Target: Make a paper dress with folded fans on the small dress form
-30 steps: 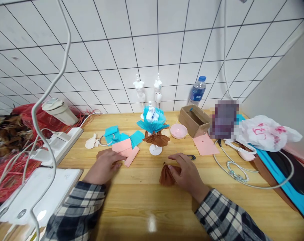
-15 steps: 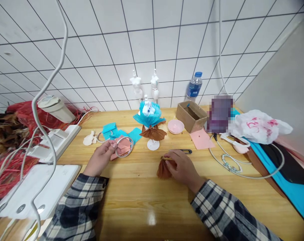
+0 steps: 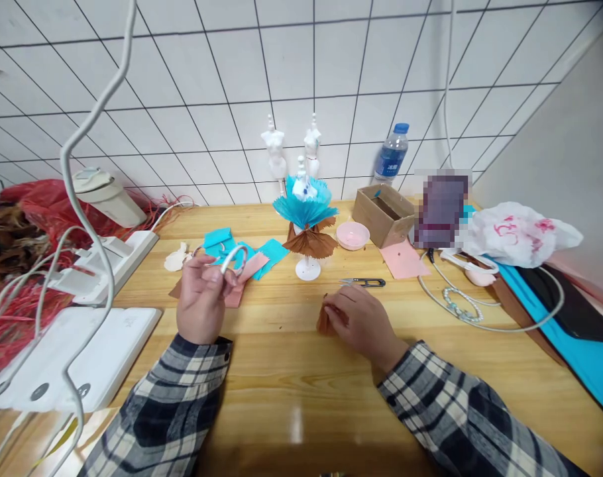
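My left hand [image 3: 202, 301] is closed on a thin white ring [image 3: 236, 258] that looks like a roll of narrow tape, raised over blue and pink paper pieces. Pinched in my right hand [image 3: 362, 319] is a piece of brown pleated paper [image 3: 323, 322]; most of it is hidden behind the fingers. Just beyond that hand lie small black-handled thread snips [image 3: 368, 283]. Between and behind both hands stands a small white dress form [image 3: 308, 268] wearing blue [image 3: 305, 213] and brown [image 3: 311, 243] pleated paper.
Two bare white dress forms [image 3: 275, 151] stand by the tiled wall. A pink dish [image 3: 352, 236], cardboard box [image 3: 370, 215], water bottle [image 3: 391, 156] and pink paper [image 3: 403, 260] are at back right. A power strip [image 3: 103, 278] and a hanging cable [image 3: 97, 112] are left.
My left hand has turned upward and tilted the ring, now seen nearly edge-on. My right hand keeps hold of the brown paper, which shows less now. The view has tipped down slightly.
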A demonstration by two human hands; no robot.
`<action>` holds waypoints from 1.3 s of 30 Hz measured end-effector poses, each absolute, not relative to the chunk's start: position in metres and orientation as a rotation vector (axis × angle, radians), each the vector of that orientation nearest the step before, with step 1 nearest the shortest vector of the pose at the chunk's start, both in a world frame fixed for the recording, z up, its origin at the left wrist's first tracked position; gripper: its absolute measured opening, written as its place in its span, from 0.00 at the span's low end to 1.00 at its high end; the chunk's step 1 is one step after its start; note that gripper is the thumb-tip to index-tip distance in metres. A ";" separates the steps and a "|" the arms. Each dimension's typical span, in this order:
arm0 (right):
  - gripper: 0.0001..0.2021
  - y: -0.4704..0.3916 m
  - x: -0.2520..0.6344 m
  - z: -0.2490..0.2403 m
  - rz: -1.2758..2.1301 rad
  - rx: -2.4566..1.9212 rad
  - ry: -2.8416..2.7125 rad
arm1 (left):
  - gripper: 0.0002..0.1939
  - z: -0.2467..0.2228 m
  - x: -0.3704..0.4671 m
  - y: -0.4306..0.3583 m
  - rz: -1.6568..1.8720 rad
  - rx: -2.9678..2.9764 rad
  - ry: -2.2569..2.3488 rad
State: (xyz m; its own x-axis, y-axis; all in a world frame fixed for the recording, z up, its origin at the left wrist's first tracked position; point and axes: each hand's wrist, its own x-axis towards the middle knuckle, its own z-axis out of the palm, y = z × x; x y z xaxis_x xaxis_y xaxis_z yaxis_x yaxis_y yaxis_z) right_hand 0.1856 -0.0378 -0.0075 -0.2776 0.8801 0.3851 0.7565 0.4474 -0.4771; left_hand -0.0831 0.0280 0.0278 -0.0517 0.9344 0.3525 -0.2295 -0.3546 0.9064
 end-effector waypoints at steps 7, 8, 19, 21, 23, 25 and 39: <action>0.14 -0.052 0.158 0.001 0.557 -1.272 -1.773 | 0.11 0.006 -0.039 -0.019 0.791 1.646 0.720; 0.15 -0.053 0.159 0.000 0.552 -1.249 -1.808 | 0.11 0.004 -0.036 -0.023 0.789 1.642 0.706; 0.10 -0.051 0.176 -0.003 0.391 -1.172 -1.807 | 0.19 0.010 -0.040 -0.013 0.619 2.052 0.600; 0.11 -0.052 0.175 -0.002 0.417 -1.195 -1.781 | 0.20 0.010 -0.040 -0.014 0.624 2.066 0.593; 0.10 -0.051 0.177 -0.002 0.446 -1.251 -1.741 | 0.19 0.008 -0.041 -0.015 0.645 2.074 0.602; 0.11 -0.049 0.182 -0.003 0.444 -1.347 -1.675 | 0.18 0.007 -0.042 -0.016 0.658 2.106 0.605; 0.08 -0.049 0.184 0.003 0.359 -0.977 -1.886 | 0.14 0.005 -0.045 -0.014 0.854 1.688 0.457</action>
